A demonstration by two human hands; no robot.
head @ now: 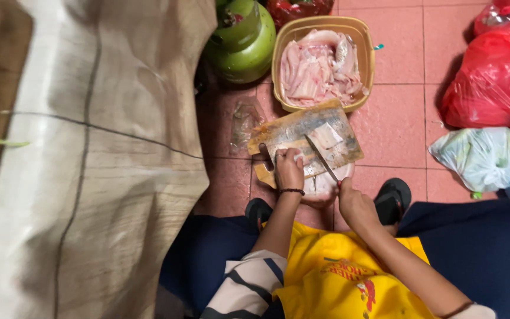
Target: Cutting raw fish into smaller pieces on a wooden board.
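Note:
A wooden cutting board (pixel 290 127) lies on the pink tiled floor with pale fish fillets (pixel 326 137) on it. My left hand (pixel 289 169) presses down on a piece of fillet at the board's near edge, a dark bracelet at its wrist. My right hand (pixel 355 205) grips the handle of a knife (pixel 321 156), whose blade angles up across the fillets. Under the board's near edge sits a round bowl (pixel 326 188) of cut pieces. Behind the board stands a yellow tub (pixel 366 41) full of raw fillets (pixel 320 68).
A green gas cylinder (pixel 242 38) stands left of the tub. Red plastic bags (pixel 494 77) and a white bag (pixel 482 156) lie at the right. A large beige cloth (pixel 90 165) fills the left. My black sandals (pixel 392 199) flank the bowl.

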